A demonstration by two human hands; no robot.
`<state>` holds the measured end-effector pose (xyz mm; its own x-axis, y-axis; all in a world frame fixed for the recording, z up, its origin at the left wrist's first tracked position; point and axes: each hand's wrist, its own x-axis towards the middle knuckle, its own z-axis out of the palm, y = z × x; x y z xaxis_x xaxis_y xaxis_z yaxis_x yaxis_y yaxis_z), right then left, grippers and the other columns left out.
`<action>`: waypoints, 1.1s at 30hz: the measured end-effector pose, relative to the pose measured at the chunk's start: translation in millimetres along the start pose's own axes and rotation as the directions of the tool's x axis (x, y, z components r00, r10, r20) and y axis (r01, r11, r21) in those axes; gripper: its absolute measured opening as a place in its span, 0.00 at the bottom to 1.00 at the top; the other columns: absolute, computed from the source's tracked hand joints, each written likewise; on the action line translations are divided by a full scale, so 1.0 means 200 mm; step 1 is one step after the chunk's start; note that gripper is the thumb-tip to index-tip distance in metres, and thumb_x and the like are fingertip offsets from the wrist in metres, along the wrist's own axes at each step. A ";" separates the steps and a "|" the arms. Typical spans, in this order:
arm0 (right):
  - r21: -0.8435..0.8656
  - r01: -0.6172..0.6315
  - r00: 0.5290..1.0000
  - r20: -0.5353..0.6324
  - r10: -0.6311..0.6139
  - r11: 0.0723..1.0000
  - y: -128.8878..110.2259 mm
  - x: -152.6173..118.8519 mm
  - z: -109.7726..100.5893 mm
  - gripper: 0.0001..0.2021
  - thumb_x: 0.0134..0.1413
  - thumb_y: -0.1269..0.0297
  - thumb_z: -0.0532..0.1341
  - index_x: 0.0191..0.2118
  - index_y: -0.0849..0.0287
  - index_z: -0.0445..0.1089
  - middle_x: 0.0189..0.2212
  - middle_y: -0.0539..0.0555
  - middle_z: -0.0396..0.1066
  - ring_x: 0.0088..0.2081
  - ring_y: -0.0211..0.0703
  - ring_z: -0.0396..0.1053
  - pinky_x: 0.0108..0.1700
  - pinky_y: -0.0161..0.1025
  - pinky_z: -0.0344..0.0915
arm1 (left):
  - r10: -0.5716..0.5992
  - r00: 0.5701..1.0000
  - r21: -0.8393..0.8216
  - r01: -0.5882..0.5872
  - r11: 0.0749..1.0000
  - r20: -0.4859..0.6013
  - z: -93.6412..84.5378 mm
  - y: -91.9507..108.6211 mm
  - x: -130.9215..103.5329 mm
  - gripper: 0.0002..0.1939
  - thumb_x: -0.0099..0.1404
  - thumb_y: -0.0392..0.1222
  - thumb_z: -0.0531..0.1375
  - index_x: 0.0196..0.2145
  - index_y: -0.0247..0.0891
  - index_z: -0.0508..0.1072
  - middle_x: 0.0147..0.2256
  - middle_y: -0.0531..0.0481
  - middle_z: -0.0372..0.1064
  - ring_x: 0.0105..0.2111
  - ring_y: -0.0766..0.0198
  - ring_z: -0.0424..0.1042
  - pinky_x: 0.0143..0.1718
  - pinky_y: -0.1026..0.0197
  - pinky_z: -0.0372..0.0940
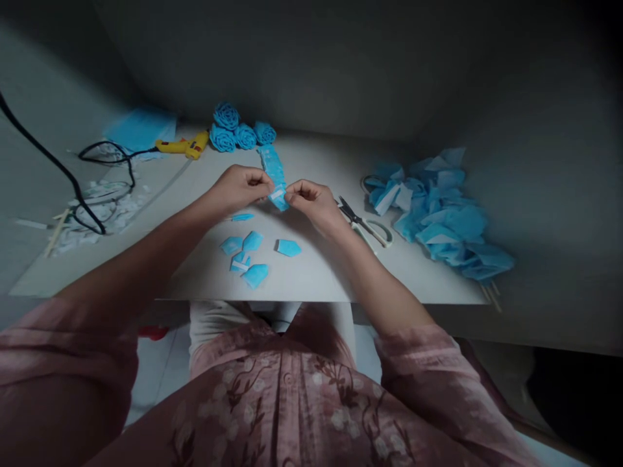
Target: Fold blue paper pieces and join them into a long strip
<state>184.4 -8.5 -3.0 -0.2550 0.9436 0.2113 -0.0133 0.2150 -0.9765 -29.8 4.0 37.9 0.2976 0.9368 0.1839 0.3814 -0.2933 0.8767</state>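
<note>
Between my hands is a small blue piece with a white strip on it (278,194). My left hand (244,187) pinches its left edge, and the fingers of my right hand (312,200) are closed on its right side. Directly behind it a long pleated blue strip (271,162) lies on the table; whether the two are joined I cannot tell. Several loose blue pointed pieces (252,241) are spread in front of my hands, one with a white strip across it. Scissors (363,222) with pale handles lie beside my right wrist, blades partly behind it.
Several blue rolled flowers (236,130) sit at the back, next to a yellow glue gun (187,146) with a black cord. Blue sheets (142,130) and white scraps (104,214) are at left. Blue petalled flowers on sticks (448,220) fill the right side of the table (311,279).
</note>
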 end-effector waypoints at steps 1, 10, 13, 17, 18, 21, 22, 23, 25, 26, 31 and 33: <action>0.003 0.010 1.000 -0.016 -0.010 1.000 0.00 0.00 0.00 0.07 0.56 0.60 0.72 0.32 0.55 0.77 0.32 0.49 0.77 0.37 0.41 0.72 0.47 0.41 0.71 | -0.002 1.000 -0.029 0.001 1.000 -0.031 0.00 0.00 0.00 0.04 0.60 0.40 0.65 0.28 0.39 0.79 0.25 0.51 0.72 0.26 0.65 0.68 0.30 0.63 0.64; -0.083 0.069 0.975 -0.206 -0.085 0.994 0.03 0.01 0.01 0.08 0.56 0.58 0.70 0.32 0.55 0.77 0.32 0.49 0.77 0.36 0.40 0.70 0.44 0.40 0.68 | 0.202 0.948 0.256 -0.138 0.957 -0.244 0.11 0.08 -0.05 0.05 0.62 0.36 0.65 0.28 0.41 0.79 0.26 0.53 0.71 0.29 0.63 0.65 0.35 0.59 0.62; -0.104 0.079 0.972 -0.213 -0.100 0.991 0.03 0.01 0.02 0.09 0.56 0.56 0.70 0.32 0.55 0.76 0.32 0.49 0.77 0.36 0.40 0.70 0.43 0.40 0.68 | 0.228 0.947 0.304 -0.154 0.940 -0.226 0.14 0.06 -0.04 0.04 0.63 0.35 0.65 0.31 0.41 0.81 0.28 0.52 0.72 0.31 0.62 0.68 0.38 0.59 0.64; -0.129 0.100 0.974 -0.191 -0.123 0.987 0.02 0.01 0.02 0.09 0.55 0.56 0.68 0.32 0.55 0.73 0.31 0.49 0.75 0.36 0.40 0.70 0.43 0.40 0.68 | 0.296 0.929 0.368 -0.201 0.908 -0.224 0.16 0.01 -0.02 0.04 0.64 0.36 0.66 0.34 0.41 0.83 0.29 0.51 0.73 0.35 0.60 0.72 0.42 0.57 0.66; -0.143 0.102 0.974 -0.187 -0.128 0.984 0.02 0.01 0.02 0.09 0.55 0.56 0.68 0.31 0.55 0.72 0.30 0.48 0.75 0.36 0.40 0.69 0.43 0.40 0.68 | 0.315 0.923 0.381 -0.215 0.899 -0.222 0.16 0.00 -0.02 0.05 0.64 0.36 0.66 0.35 0.41 0.83 0.29 0.51 0.73 0.35 0.59 0.72 0.42 0.57 0.66; -0.203 0.123 0.974 -0.165 -0.157 0.972 0.02 0.00 0.02 0.07 0.56 0.59 0.66 0.31 0.55 0.70 0.30 0.48 0.73 0.36 0.40 0.70 0.46 0.40 0.69 | 0.357 0.908 0.398 -0.251 0.882 -0.218 0.16 -0.04 -0.02 0.05 0.65 0.35 0.66 0.35 0.42 0.84 0.29 0.51 0.73 0.35 0.58 0.73 0.43 0.57 0.67; -0.222 0.139 0.972 -0.155 -0.176 0.965 0.02 0.00 0.02 0.07 0.57 0.59 0.65 0.31 0.55 0.70 0.31 0.48 0.73 0.36 0.40 0.70 0.46 0.40 0.69 | 0.367 0.905 0.400 -0.261 0.879 -0.216 0.16 -0.05 -0.02 0.05 0.65 0.35 0.66 0.35 0.42 0.84 0.29 0.51 0.74 0.35 0.58 0.73 0.43 0.56 0.67; -0.240 0.160 0.970 -0.142 -0.198 0.957 0.02 0.00 0.02 0.06 0.58 0.60 0.65 0.32 0.55 0.70 0.31 0.49 0.73 0.37 0.40 0.71 0.47 0.40 0.70 | 0.374 0.902 0.402 -0.268 0.876 -0.215 0.16 -0.06 -0.02 0.05 0.65 0.36 0.66 0.35 0.42 0.84 0.29 0.51 0.74 0.35 0.58 0.73 0.42 0.56 0.67; -0.272 0.209 0.961 -0.119 -0.248 0.939 0.02 0.00 0.02 0.06 0.58 0.61 0.64 0.32 0.55 0.70 0.33 0.50 0.74 0.38 0.41 0.71 0.48 0.41 0.70 | 0.383 0.899 0.401 -0.277 0.873 -0.213 0.16 -0.07 -0.03 0.05 0.65 0.36 0.66 0.34 0.41 0.84 0.29 0.51 0.74 0.34 0.59 0.72 0.42 0.56 0.66; -0.287 0.230 0.957 -0.108 -0.270 0.930 0.03 0.00 0.02 0.05 0.59 0.61 0.64 0.33 0.55 0.70 0.33 0.50 0.74 0.39 0.42 0.72 0.48 0.42 0.70 | 0.383 0.899 0.396 -0.279 0.875 -0.211 0.16 -0.07 -0.03 0.05 0.65 0.36 0.66 0.34 0.41 0.84 0.29 0.51 0.74 0.34 0.59 0.72 0.42 0.57 0.66; -0.355 0.272 0.947 -0.066 -0.314 0.894 0.04 0.00 0.02 0.05 0.60 0.63 0.64 0.33 0.54 0.70 0.34 0.51 0.75 0.41 0.44 0.72 0.51 0.43 0.70 | 0.354 0.910 0.328 -0.274 0.904 -0.217 0.16 -0.07 -0.04 0.04 0.64 0.36 0.67 0.33 0.41 0.84 0.28 0.52 0.73 0.32 0.61 0.70 0.38 0.58 0.64; -0.368 0.264 0.950 -0.059 -0.306 0.891 0.04 0.00 0.02 0.05 0.61 0.64 0.64 0.33 0.54 0.70 0.35 0.51 0.75 0.42 0.44 0.72 0.51 0.43 0.70 | 0.338 0.914 0.281 -0.270 0.921 -0.226 0.16 -0.07 -0.04 0.04 0.64 0.36 0.67 0.32 0.40 0.84 0.27 0.52 0.73 0.30 0.62 0.68 0.37 0.59 0.63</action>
<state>181.2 -8.1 -10.3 -0.1808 0.8455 0.5024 0.2767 0.5339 -0.7990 -10.4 -5.7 9.5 0.2025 0.8001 0.5646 0.5170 -0.5771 0.6323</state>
